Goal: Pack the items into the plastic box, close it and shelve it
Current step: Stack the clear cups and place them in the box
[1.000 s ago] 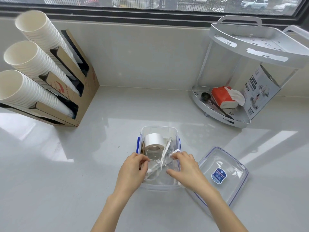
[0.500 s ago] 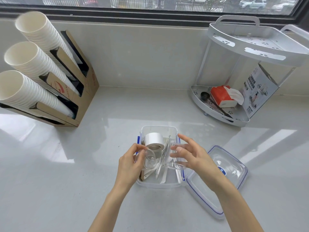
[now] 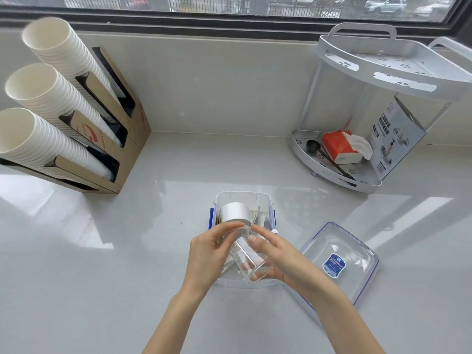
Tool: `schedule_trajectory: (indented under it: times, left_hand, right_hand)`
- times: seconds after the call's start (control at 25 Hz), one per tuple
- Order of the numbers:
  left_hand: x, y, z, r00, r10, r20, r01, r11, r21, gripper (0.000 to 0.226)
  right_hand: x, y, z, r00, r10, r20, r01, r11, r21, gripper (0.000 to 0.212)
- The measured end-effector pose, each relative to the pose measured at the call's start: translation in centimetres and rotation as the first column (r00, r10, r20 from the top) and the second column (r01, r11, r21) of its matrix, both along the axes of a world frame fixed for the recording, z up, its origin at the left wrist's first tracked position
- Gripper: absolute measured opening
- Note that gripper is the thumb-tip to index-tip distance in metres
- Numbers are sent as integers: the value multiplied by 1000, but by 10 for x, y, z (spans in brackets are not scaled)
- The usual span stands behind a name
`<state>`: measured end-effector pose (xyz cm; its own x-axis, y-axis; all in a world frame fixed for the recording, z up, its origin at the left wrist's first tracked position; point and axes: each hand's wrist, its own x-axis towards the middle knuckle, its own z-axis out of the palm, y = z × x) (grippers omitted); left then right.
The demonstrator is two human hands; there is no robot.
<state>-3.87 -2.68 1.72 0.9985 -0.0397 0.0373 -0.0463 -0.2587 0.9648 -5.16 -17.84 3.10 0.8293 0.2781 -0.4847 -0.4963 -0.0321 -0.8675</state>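
A clear plastic box point(image 3: 242, 196) with blue side clips stands on the white counter in front of me. Inside it a white tape roll point(image 3: 233, 212) stands upright at the far end, with thin white pieces beside it. Over the near half of the box I hold a clear glass cup point(image 3: 246, 261), tilted with its base toward me. My left hand point(image 3: 210, 254) grips its left side and my right hand point(image 3: 277, 256) holds its base and right side. The box's clear lid point(image 3: 339, 264), with a blue label, lies flat to the right.
A cardboard holder with three stacks of white paper cups point(image 3: 53, 111) leans at the left. A white two-tier corner rack point(image 3: 357, 159) at the back right carries a red tissue pack point(image 3: 339, 146), a black spoon and a printed carton. A window runs along the back wall.
Both hands came up out of the box with the clear glass cup. The cup has turned from facing me to lying tilted between both hands.
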Motion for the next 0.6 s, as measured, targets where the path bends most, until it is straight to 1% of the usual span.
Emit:
schedule_trajectory:
  times: [0.2, 0.32, 0.44, 0.48, 0.6]
  left_hand:
    - [-2, 0, 3, 995, -95, 8, 95, 995, -6, 27]
    - [-4, -2, 6, 983, -185, -19, 185, 983, -7, 19]
    - [-6, -2, 4, 947, -316, -52, 317, 949, -2, 35]
    - [-6, -2, 2, 939, -340, -60, 340, 940, -6, 39]
    - [-6, 1, 1, 926, -367, -88, 366, 930, -34, 43]
  right_hand:
    - [0, -4, -3, 998, -69, -10, 69, 996, 63, 43]
    - [1, -5, -3, 993, -116, -29, 117, 991, 62, 34]
    - [2, -4, -3, 987, -149, -54, 152, 987, 57, 30]
    - [2, -3, -3, 987, -151, -56, 154, 987, 47, 29]
    - [2, -2, -3, 981, -179, -73, 181, 983, 19, 25]
